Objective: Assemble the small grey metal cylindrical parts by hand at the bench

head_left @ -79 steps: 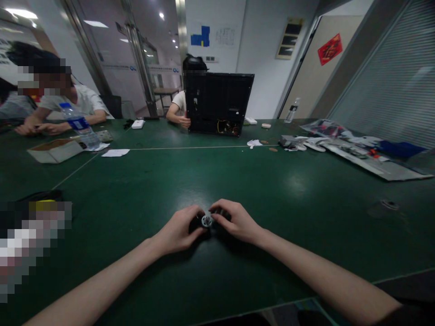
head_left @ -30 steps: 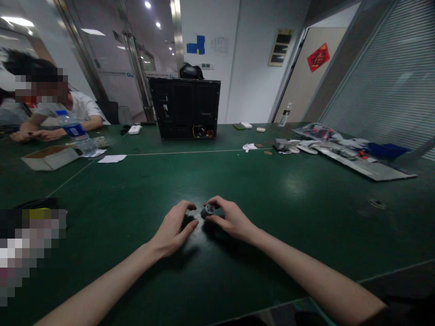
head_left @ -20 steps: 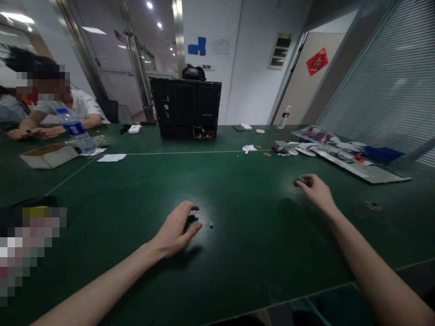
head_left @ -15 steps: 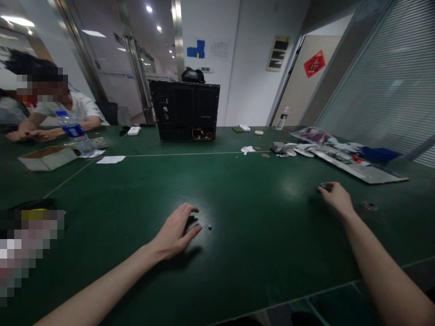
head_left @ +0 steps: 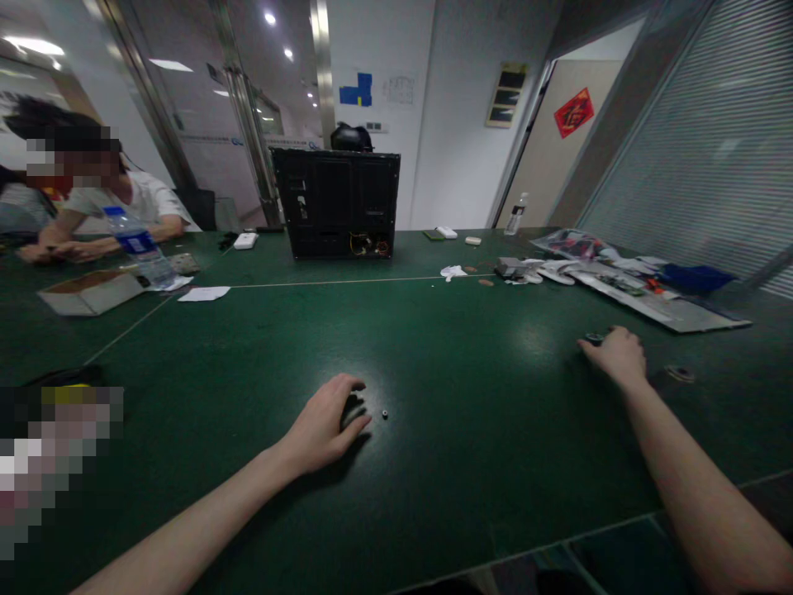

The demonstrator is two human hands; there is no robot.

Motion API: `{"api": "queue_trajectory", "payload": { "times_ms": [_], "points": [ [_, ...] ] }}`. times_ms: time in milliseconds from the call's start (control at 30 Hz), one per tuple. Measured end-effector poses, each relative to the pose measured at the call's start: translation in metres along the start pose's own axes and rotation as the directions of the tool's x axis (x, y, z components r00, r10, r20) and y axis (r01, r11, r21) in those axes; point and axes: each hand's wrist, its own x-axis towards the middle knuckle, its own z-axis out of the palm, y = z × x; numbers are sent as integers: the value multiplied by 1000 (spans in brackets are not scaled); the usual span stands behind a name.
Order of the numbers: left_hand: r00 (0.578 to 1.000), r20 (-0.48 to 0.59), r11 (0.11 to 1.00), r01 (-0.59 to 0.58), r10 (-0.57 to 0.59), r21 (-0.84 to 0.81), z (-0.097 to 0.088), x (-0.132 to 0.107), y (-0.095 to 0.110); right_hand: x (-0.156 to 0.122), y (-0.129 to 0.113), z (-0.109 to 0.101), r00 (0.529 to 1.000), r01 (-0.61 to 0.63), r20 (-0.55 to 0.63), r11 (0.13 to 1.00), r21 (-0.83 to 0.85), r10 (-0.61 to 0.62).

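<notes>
My left hand (head_left: 328,421) rests low over the green table with thumb and fingers apart and nothing between them. Just right of its fingertips lies a tiny dark nut-like piece (head_left: 385,415) with a light centre. At the right, my right hand (head_left: 621,357) is low at the table, its thumb stretched out apart from the fingers. A small dark round piece (head_left: 595,337) shows just beyond that hand, partly hidden by it. Another flat, ring-shaped dark piece (head_left: 680,374) lies to the right of my right wrist.
A black panel-like appliance (head_left: 344,198) stands at the table's far edge. On the left are an open box (head_left: 90,295), a water bottle (head_left: 140,245) and a seated person (head_left: 124,198). A board with loose parts (head_left: 657,297) and a grey block (head_left: 511,268) lie at the back right.
My right hand's fingers have come away from the small round piece, which they were pinching before. My left hand keeps its pose beside the tiny nut-like piece.
</notes>
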Motion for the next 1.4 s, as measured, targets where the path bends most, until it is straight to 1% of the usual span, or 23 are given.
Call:
{"api": "queue_trajectory", "payload": {
  "times_ms": [67, 100, 133, 167, 200, 233, 267, 333, 400, 433, 467, 500, 533, 600, 700, 767, 867, 933, 1000, 1100, 1167, 1300, 1400],
  "points": [
    [1000, 4, 1000, 8, -8, 1, 1, 0, -1, -9, -32, -5, 1000, 8, -23, 996, -88, -10],
    [1000, 7, 1000, 11, -11, 0, 1, 0, -1, -15, -54, -9, 997, 71, -5, 992, -102, -72],
    [1000, 12, 1000, 14, -14, 1, 1, 0, -1, -23, -78, -13, 985, 171, 31, 982, -85, -169],
    [1000, 15, 1000, 16, -16, 1, 1, 0, -1, -34, -103, -19, 957, 283, 82, 958, -39, -280],
    [1000, 18, 1000, 18, -18, 2, 1, 0, -2, -46, -130, -26, 912, 382, 147, 923, 35, -383],
    [1000, 23, 1000, 19, -19, 3, 1, 0, -2, -61, -156, -33, 850, 459, 224, 879, 129, -477],
    [999, 26, 1000, 18, -18, 3, 1, 0, -2, -78, -181, -39, 767, 516, 298, 823, 238, -568],
    [1000, 28, 1000, 11, -11, 5, 1, 0, -2, -113, -225, -51, 551, 584, 404, 683, 438, -730],
    [1000, 27, 1000, 3, -4, 13, 1, 0, -2, -145, -259, -58, 327, 605, 466, 561, 566, -822],
    [1000, 26, 1000, 0, 0, 19, 1, 0, -2, -159, -272, -58, 233, 618, 480, 510, 598, -846],
    [1000, 26, 1000, -4, 3, 26, 2, 0, -2, -170, -282, -57, 167, 638, 488, 471, 609, -857],
    [1000, 26, 999, -8, 7, 32, 2, 0, -2, -180, -289, -54, 122, 661, 494, 442, 606, -861],
    [1000, 25, 999, -13, 12, 37, 2, 0, -2, -187, -295, -50, 98, 684, 497, 422, 595, -862],
    [1000, 22, 999, -24, 23, 43, 2, 0, -2, -197, -300, -40, 102, 706, 499, 416, 573, -860],
    [999, 23, 998, -32, 31, 45, 3, -1, -2, -205, -297, -27, 181, 661, 471, 462, 592, -863],
    [999, 16, 998, -30, 30, 48, 3, 0, -2, -206, -293, -22, 222, 573, 431, 475, 668, -875],
    [1000, 28, 999, -15, 13, 48, 2, 1, -1, -205, -287, -17, 256, 329, 405, 473, 817, -878],
    [999, 42, 999, -5, 3, 43, 1, 1, 0, -204, -286, -14, 300, 122, 434, 486, 866, -850],
    [999, 48, 999, 0, -2, 42, 1, 2, 0, -204, -286, -10, 328, -83, 475, 476, 875, -816],
    [999, 48, 999, -1, -1, 53, 0, 2, 1, -207, -288, -7, 322, -341, 533, 430, 836, -782],
    [999, 47, 998, -2, -1, 60, 0, 2, 1, -209, -289, -7, 319, -446, 565, 406, 798, -761],
    [998, 55, 998, 0, -4, 58, 0, 1, 0, -209, -291, -8, 334, -578, 606, 351, 737, -722],
    [999, 53, 998, -4, 1, 55, 0, 1, 0, -208, -291, -6, 353, -667, 628, 285, 689, -693]
  ]
}}
